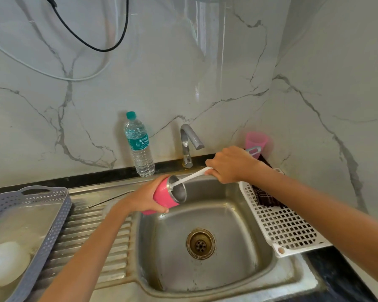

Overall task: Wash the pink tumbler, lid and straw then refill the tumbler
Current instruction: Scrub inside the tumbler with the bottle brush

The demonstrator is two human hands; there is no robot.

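Holding the pink tumbler [165,196] tilted in our left hand [143,198] at center, our right hand [230,163] grips a white brush [189,177] inside it.

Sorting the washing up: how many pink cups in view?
2: the pink tumbler in the left hand over the sink; a pink cup at the wall behind the right hand. More may be hidden.

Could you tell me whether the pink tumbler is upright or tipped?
Tipped: the left hand holds the tumbler sideways over the sink, open mouth facing right.
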